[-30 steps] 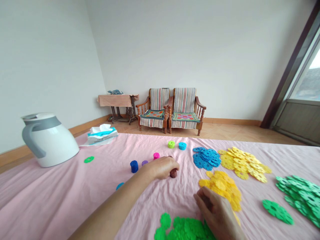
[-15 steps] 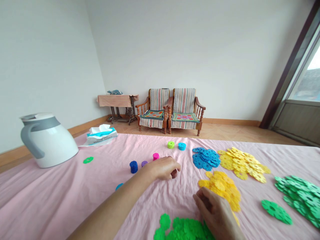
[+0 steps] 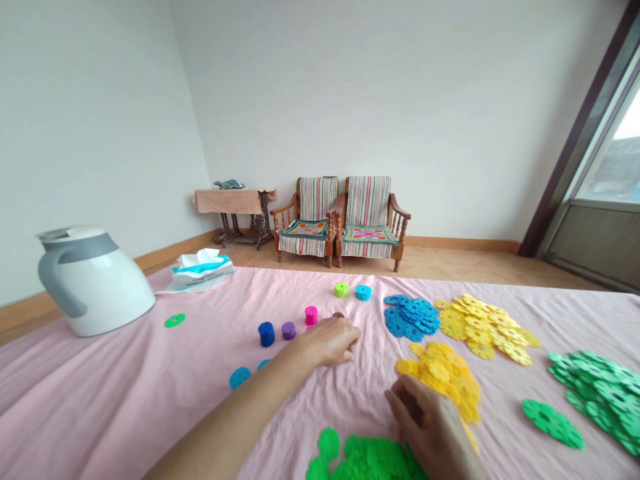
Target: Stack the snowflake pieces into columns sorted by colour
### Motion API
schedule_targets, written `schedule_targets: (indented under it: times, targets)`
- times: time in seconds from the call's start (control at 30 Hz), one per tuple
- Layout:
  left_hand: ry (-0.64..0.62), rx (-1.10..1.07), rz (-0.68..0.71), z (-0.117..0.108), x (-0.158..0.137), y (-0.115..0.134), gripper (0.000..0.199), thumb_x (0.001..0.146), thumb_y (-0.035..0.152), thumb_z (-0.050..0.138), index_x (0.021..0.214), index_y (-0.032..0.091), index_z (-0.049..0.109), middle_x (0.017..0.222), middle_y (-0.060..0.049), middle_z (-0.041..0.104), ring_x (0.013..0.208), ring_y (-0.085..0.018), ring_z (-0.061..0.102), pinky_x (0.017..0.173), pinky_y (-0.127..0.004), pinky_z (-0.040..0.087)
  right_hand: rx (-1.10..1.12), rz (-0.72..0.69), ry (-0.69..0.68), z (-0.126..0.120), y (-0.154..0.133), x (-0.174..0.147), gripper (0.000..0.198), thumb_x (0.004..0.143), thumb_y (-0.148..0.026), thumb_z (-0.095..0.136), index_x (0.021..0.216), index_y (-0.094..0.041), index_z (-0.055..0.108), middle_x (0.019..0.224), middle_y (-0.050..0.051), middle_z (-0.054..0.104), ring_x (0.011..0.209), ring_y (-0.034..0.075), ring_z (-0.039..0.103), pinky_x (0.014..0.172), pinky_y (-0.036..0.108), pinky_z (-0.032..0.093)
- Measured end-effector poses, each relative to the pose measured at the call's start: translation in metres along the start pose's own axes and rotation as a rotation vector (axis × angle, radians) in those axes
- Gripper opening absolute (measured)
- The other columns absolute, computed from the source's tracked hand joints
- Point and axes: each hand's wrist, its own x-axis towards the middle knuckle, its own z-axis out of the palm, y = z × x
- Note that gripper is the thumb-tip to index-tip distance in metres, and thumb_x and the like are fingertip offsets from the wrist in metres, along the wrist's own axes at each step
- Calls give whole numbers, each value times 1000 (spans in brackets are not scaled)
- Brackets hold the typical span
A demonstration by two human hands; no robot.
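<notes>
My left hand (image 3: 331, 340) reaches over the middle of the cloth, its fingers curled down and closed; whatever is in them is hidden. Just behind its knuckles shows the top of a brown disc piece (image 3: 339, 315). Left of it stand small stacks of notched discs: pink (image 3: 311, 314), purple (image 3: 289, 331) and dark blue (image 3: 267, 334). Blue discs (image 3: 240, 378) lie beside my forearm. My right hand (image 3: 425, 417) is closed with bent fingers, between the orange-yellow disc pile (image 3: 447, 377) and the bright green pile (image 3: 370, 459). Its contents cannot be made out.
Farther back are a lime stack (image 3: 341, 289), a light blue stack (image 3: 363, 293), a blue pile (image 3: 413, 317) and a yellow pile (image 3: 487, 327). Green discs (image 3: 600, 393) lie at right. A white jug (image 3: 110, 293) and a tissue pack (image 3: 203, 272) stand at left on the pink cloth (image 3: 200, 360).
My left hand has shifted slightly down; the brown stack that showed at its fingertips is now out of sight. More of the purple and blue discs shows. My right hand has hardly moved.
</notes>
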Motion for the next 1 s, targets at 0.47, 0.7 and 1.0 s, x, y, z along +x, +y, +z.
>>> schedule_targets:
  times: [0.47,0.7,1.0]
  targets:
    - [58,-52,-63,4,-9,-2,17,72,23,68,80,20,54,89,-2,59,79,-18,59,66,-25,43,33,18,57,3,-3,-3,36,87,-43,48,59,-20,46,51,-5,46,46,9,41,45,22,28]
    - [124,-137,-152,4,-17,-5,24,72,32,74,85,19,58,93,-4,61,83,-21,61,67,-26,43,41,18,42,1,-5,-2,39,88,-47,47,59,-21,46,51,-4,47,46,10,41,45,22,28]
    - [147,-172,-193,-2,-18,-5,20,72,28,74,81,16,60,89,-4,64,83,-21,61,67,-26,41,32,13,41,3,-2,-3,37,89,-44,44,59,-21,44,51,-5,45,46,10,42,46,22,28]
